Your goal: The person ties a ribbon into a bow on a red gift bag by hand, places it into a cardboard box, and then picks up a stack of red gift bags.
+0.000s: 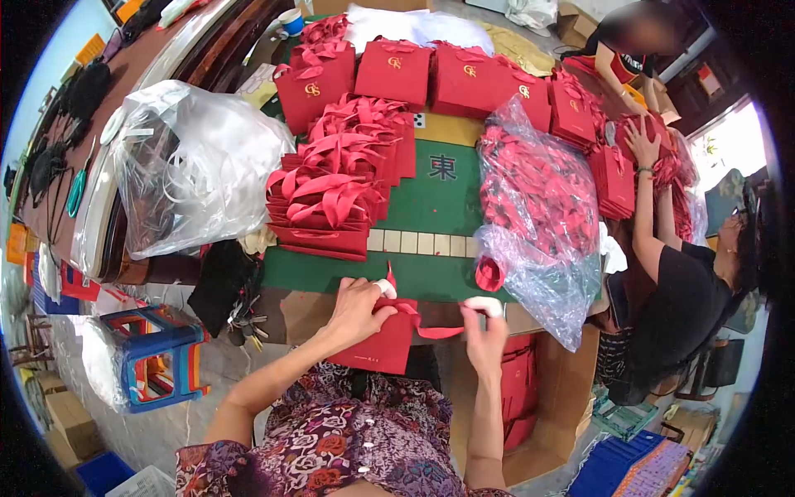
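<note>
A red paper bag (377, 344) lies at the table's near edge, over my lap. My left hand (360, 308) is on its top edge, fingers closed round the bag and the base of a red ribbon (439, 333). To the right, my right hand (484, 331) pinches the ribbon's free end, pulled out sideways from the bag. White wrapping covers a finger or thumb on each hand. Beyond my left hand stands a row of red bags (323, 240) with ribbon handles. A clear plastic bag full of red ribbons (542, 190) lies beyond my right hand.
More red bags (393, 70) line the green table's (439, 199) far side. A clear plastic bag (203, 166) sits at left, scissors (79, 186) beyond it. Co-workers (691, 282) sit at right. Below are stacked stools (161, 356) and a cardboard box (567, 398) holding red bags.
</note>
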Motion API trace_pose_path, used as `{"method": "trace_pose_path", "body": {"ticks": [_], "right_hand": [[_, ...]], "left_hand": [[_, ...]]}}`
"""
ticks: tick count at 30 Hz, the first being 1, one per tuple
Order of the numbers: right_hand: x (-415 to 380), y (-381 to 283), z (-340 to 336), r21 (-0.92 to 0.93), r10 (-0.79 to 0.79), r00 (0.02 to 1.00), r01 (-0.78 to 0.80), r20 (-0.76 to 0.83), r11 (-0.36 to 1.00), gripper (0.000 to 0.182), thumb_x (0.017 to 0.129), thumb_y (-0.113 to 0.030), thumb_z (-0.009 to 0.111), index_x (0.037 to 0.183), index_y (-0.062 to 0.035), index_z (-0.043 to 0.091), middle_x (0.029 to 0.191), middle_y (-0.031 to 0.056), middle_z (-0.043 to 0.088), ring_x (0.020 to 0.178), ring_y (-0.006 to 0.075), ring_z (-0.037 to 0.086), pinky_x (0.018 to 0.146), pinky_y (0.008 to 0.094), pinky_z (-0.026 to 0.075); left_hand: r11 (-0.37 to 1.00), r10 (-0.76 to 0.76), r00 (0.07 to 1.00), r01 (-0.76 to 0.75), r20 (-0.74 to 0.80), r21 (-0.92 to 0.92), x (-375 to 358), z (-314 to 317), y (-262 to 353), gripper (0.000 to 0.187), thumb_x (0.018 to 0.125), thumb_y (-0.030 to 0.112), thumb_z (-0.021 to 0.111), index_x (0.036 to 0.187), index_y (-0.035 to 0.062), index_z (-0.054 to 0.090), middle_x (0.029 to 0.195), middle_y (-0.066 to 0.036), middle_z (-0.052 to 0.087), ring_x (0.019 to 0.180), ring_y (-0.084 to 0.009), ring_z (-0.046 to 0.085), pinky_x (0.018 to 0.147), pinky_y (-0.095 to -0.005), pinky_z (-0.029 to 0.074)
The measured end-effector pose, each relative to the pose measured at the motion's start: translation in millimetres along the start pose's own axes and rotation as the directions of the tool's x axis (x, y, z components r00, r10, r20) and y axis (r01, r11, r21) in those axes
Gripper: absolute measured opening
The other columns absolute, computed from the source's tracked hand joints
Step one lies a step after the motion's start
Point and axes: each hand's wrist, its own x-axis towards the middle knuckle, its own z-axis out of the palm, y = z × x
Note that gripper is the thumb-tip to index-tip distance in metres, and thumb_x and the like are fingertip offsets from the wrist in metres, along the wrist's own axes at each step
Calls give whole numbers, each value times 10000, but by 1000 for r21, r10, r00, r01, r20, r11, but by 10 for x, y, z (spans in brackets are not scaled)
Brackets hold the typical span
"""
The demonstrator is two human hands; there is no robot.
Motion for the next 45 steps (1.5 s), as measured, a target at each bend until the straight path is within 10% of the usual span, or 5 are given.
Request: {"method": "trace_pose_path", "body": {"ticks": [2, 12, 17, 26, 45], "right_hand": [[-98, -92, -59, 316, 68, 989, -24, -129, 948, 86, 919, 30, 594, 986, -17, 622, 904, 28, 628, 855, 109, 578, 777, 256, 481], [-370, -741, -220, 685, -178, 984, 114, 24, 719, 204, 965, -244, 600, 921, -59, 525, 808, 45, 479, 628, 169, 503, 701, 380, 484], [-313, -812, 5, 246, -15, 976, -40, 218, 968, 130, 913, 44, 592, 1000, -7, 674, 906, 60, 617, 743, 110, 583, 664, 238, 467], [-242, -251, 908, -231, 38, 982, 5, 185, 973, 136, 871, -60, 692, 1003, -25, 692, 949, 161, 700, 860, 299, 697, 762, 353, 537], [-300, -263, 1020, -192, 24, 991, 2, 134, 981, 126, 848, -124, 711, 932, -31, 695, 905, 169, 698, 798, 342, 690, 694, 403, 540]], "left_hand": [[1000, -8, 1000, 8, 12, 6, 1, 5, -4, 282, 772, 233, 787, 986, 114, 648, 816, -93, 653, 829, -290, 596, 827, -415, 388], [998, -29, 999, 30, 20, -56, 103, 112, 119, 287, 789, 226, 770, 1020, 113, 643, 958, -113, 647, 936, -308, 584, 859, -423, 402], [999, 17, 993, -21, -115, -38, -52, -66, 64, 323, 793, 183, 757, 1078, 77, 646, 1106, -146, 598, 1027, -341, 548, 887, -439, 440], [990, 28, 998, -21, -51, 139, -227, -233, -136, 328, 771, 140, 748, 1075, 54, 661, 1078, -120, 595, 1021, -322, 547, 875, -420, 450], [991, -43, 992, 58, 122, -123, -88, -250, -146, 79, 827, 83, 640, 895, 43, 631, 794, -112, 675, 854, -316, 561, 814, -445, 419]]}}
